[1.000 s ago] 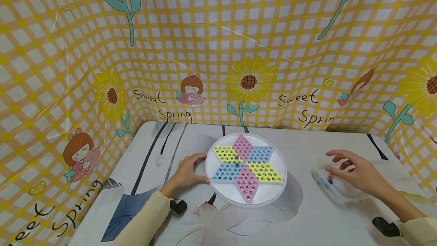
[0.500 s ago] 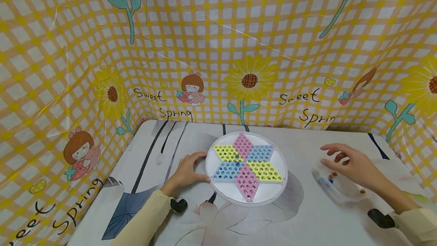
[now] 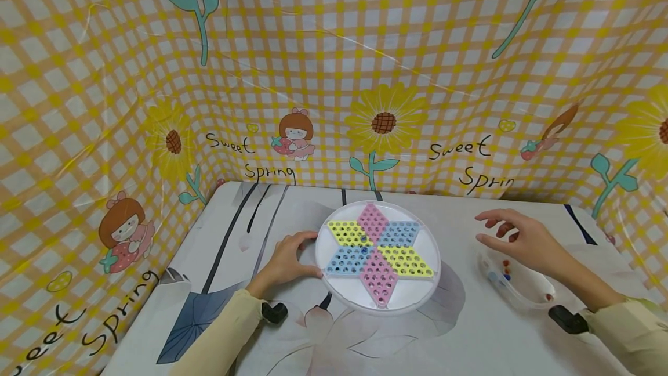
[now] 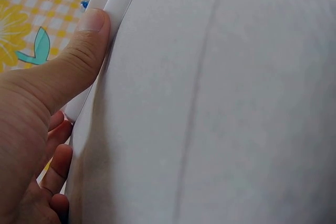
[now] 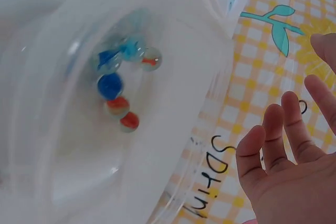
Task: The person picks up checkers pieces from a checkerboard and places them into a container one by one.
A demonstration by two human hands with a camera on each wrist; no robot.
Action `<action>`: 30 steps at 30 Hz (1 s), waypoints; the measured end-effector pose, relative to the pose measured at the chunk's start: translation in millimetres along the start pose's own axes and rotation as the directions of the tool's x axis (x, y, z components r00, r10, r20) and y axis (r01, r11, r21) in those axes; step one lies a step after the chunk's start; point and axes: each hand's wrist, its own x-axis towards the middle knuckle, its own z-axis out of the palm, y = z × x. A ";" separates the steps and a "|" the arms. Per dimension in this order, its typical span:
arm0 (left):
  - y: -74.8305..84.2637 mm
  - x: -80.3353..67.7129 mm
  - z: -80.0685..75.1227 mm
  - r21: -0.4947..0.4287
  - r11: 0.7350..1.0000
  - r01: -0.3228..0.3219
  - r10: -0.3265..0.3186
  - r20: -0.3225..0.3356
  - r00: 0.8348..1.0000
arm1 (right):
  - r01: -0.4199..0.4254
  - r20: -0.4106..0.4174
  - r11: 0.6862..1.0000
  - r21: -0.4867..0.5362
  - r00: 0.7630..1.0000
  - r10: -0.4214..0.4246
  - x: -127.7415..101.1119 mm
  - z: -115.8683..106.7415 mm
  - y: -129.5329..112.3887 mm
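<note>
A round white Chinese checkers board (image 3: 409,292) with a pink, yellow and blue star lies on the table. Two blue marbles (image 3: 364,250) sit in holes near its centre. At the board's left edge, my left hand (image 3: 284,261) holds the rim between thumb and fingers; the left wrist view shows the thumb (image 4: 86,51) against the side wall. My right hand (image 3: 522,238) hovers above a clear plastic container (image 3: 514,300), thumb and forefinger apart, and no object shows between them. Inside the container, the right wrist view shows blue marbles (image 5: 110,86) and reddish ones (image 5: 129,121).
A white floral cloth (image 3: 391,347) covers the table. Yellow checked fabric (image 3: 323,57) with sunflowers hangs behind it and along its sides. The clear container stands to the right of the board, with table surface between them.
My right hand has moved left and up from over the container, uncovering more of the marbles inside. The left hand keeps its place at the board's rim.
</note>
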 end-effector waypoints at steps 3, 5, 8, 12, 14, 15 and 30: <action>-0.6 0.2 0.4 0.002 1.000 -0.003 0.003 -0.002 1.000 | 0.009 0.010 1.000 0.010 1.000 -0.009 3.4 2.3 -6.1; -0.6 0.2 0.4 -0.002 1.000 -0.002 0.002 -0.001 1.000 | 0.011 0.019 1.000 0.012 1.000 -0.011 5.6 3.7 -10.5; -0.5 0.4 0.5 -0.006 1.000 0.000 0.000 -0.001 1.000 | 0.020 0.020 1.000 0.004 1.000 -0.020 9.3 6.5 -16.1; -0.4 0.7 0.9 0.000 1.000 0.001 -0.001 -0.005 1.000 | 0.054 0.010 0.999 0.004 0.998 -0.054 15.4 11.2 -22.8; -0.4 0.7 1.2 0.005 1.000 -0.001 0.002 -0.005 1.000 | 0.071 0.012 0.997 0.014 0.997 -0.071 18.5 13.4 -26.1; -0.4 0.6 1.3 0.005 1.000 -0.003 0.003 -0.004 1.000 | 0.078 0.015 0.997 0.019 0.997 -0.079 20.0 14.5 -27.6; -0.3 0.2 0.8 0.001 1.000 -0.010 0.010 -0.002 1.000 | 0.135 0.041 0.988 0.069 0.990 -0.139 42.8 29.7 -47.9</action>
